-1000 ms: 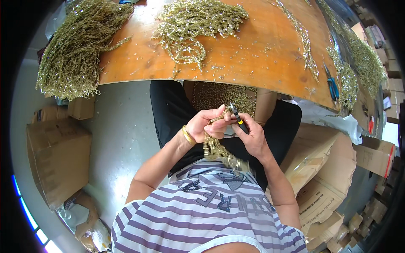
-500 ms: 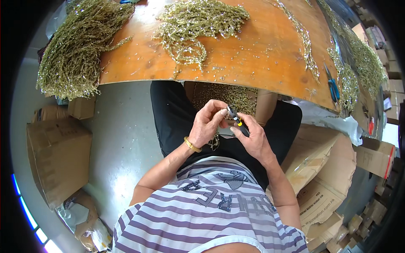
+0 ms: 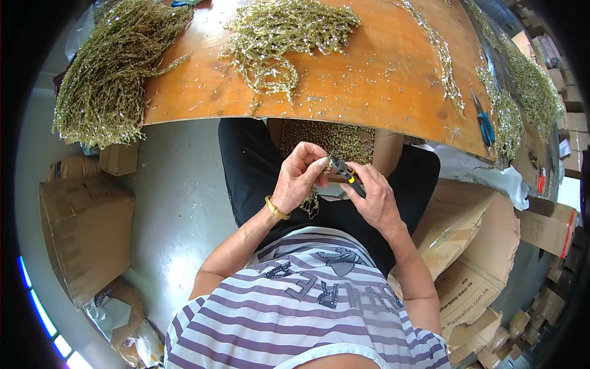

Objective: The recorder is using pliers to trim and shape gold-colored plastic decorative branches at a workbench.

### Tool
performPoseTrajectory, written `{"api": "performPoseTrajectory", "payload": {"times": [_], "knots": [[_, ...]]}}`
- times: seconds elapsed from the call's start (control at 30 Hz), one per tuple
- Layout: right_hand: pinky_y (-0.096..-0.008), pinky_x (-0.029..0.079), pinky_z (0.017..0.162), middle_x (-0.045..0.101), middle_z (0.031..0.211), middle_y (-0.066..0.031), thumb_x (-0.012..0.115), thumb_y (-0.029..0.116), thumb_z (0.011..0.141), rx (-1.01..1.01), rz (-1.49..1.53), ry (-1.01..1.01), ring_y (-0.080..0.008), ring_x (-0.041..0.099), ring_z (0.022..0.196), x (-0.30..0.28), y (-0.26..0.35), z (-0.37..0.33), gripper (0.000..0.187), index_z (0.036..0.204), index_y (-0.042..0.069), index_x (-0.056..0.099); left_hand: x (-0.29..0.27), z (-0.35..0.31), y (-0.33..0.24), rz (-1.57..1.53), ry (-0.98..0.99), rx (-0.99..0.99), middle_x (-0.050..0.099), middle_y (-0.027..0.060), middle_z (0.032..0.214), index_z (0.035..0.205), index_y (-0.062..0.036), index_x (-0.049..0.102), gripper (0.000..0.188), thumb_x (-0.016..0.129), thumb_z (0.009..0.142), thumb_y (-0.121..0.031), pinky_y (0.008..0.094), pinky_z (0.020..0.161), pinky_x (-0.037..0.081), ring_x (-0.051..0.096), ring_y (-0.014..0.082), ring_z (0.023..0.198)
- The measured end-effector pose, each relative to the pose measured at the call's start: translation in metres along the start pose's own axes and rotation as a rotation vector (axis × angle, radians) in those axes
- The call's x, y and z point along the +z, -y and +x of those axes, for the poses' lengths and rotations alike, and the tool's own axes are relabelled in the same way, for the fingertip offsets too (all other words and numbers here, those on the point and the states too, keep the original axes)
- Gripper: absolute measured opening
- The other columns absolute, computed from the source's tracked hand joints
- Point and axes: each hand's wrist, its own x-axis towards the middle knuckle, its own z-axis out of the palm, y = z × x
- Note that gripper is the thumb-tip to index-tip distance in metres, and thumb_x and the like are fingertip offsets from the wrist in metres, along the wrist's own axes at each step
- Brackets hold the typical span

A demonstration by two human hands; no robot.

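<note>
"Pinching what, your left hand?"

"Thumb meets forefinger on a glittering gold beaded strand, end dangling below."

"And your right hand?"

"Curled round yellow-banded black pliers, tips beside your left thumb. Orange wooden table beyond."

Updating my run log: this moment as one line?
left hand: holding gold chain | right hand: holding pliers, tips near left hand | table: gold bunches

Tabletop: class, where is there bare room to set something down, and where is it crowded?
The orange tabletop is mostly bare between the left gold heap and middle gold heap, and again between the middle gold heap and the long gold strand. Crowded: the right end, where blue-handled pliers lie beside a gold bundle.
</note>
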Motion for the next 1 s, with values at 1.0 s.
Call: {"api": "performPoseTrajectory", "payload": {"times": [1.0], "knots": [[-0.0348,0.046,0.068,0.055,0.085,-0.0121,0.064,0.012,0.074,-0.062,0.036,0.056,-0.0294,0.056,0.078,0.004,-0.014,0.001,0.031,0.102,0.004,0.053,-0.012,0.001,0.010,-0.289,0.036,-0.218,0.060,0.0062,0.073,0.093,-0.0049,0.051,0.009,0.050,0.089,-0.013,0.0184,0.049,0.041,0.051,0.0074,0.053]]}}
